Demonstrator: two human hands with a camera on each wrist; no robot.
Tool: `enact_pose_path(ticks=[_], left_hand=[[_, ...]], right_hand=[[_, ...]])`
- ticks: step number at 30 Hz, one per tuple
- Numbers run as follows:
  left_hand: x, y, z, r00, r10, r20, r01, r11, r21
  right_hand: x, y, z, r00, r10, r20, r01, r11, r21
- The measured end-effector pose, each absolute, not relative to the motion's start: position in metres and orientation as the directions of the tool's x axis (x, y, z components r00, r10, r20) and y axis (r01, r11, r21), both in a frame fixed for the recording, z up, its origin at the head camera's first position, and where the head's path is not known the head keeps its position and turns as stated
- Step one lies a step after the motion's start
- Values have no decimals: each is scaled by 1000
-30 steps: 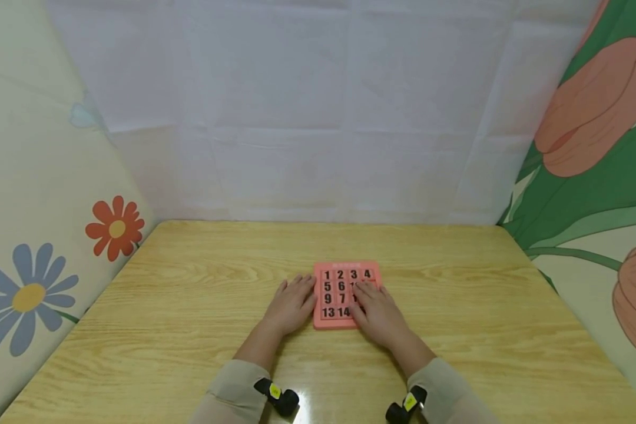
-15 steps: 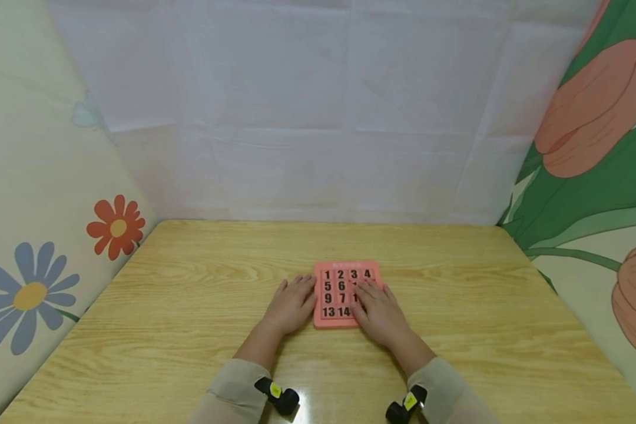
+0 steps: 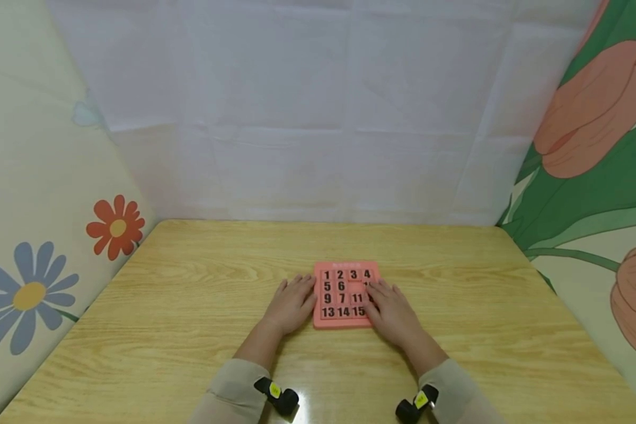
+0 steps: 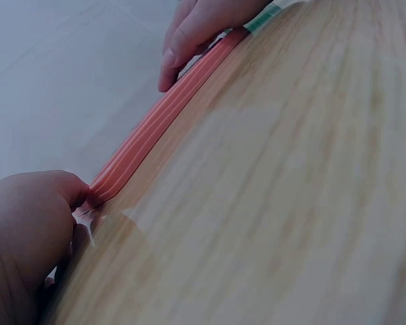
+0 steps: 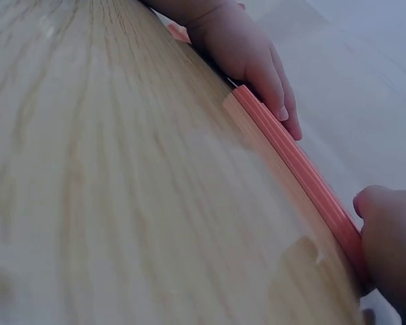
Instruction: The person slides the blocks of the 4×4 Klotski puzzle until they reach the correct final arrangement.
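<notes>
A pink number slide puzzle (image 3: 328, 323) lies flat on the wooden table. Its top row reads 1, 2, 3, 4, and a bare slot shows just right of the 6. Along the puzzle's left edge rests my left hand (image 3: 290, 306), its fingers stretched forward and the thumb near the frame. My right hand (image 3: 393, 312) lies over the right side, with fingertips on the tiles beside the bare slot; it hides most of the right column. From the left wrist view, the puzzle's ridged side (image 4: 169, 112) runs between both hands.
The wooden table (image 3: 217, 253) extends around the puzzle on every side. White cloth (image 3: 307, 118) hangs behind its far edge, and flower-printed cloth flanks it left and right. Black wrist cameras sit on both sleeves.
My right hand has shifted right, and a tile in the second row has slid right with it, baring the slot next to the 6. The left hand has stayed put.
</notes>
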State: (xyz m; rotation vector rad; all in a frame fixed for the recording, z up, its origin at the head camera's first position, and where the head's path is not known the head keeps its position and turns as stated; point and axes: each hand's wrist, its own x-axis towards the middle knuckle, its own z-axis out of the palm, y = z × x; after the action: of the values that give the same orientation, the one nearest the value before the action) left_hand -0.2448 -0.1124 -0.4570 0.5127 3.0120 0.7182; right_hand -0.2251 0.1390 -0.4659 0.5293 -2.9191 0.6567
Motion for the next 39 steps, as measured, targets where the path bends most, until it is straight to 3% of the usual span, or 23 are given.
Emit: enact_pose_path(ticks=[13, 26, 39], left_hand=[[-243, -113, -460, -944, 317, 95, 325, 830, 453], [-247, -115, -462, -948, 309, 81, 312, 839, 446], [-248, -113, -461, -946, 311, 87, 316, 837, 447]], right_hand=[[-218, 139, -466, -936, -310, 165, -351, 831, -431], [-205, 130, -468, -894, -406, 190, -448, 818, -361], [-211, 126, -467, -906, -386, 172, -423, 837, -347]])
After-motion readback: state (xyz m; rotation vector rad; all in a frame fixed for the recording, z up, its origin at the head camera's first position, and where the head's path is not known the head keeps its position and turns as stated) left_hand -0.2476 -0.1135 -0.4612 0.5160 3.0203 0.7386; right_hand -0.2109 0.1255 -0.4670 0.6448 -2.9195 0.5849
